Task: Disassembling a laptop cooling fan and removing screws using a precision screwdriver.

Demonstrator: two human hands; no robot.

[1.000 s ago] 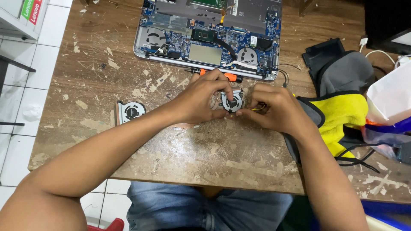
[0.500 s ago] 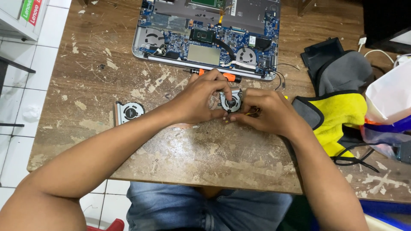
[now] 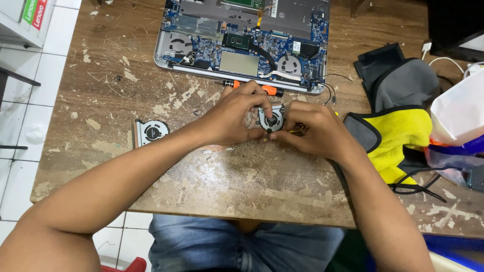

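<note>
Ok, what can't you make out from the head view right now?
- Small fan: its edges are covered by the left hand and right hand, so the exact grip is unclear.
- Yellowish piece under the right hand's fingers: too small to identify.
- Screwdriver: its middle is hidden behind the left hand.
- Open laptop: its far part is cut off by the top edge.
- White bag: cut off by the right edge.

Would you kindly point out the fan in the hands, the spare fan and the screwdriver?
fan in the hands (image 3: 273, 120), head view, its round hub.
spare fan (image 3: 151, 132), head view, its middle.
screwdriver (image 3: 271, 90), head view, its orange handle.
</note>
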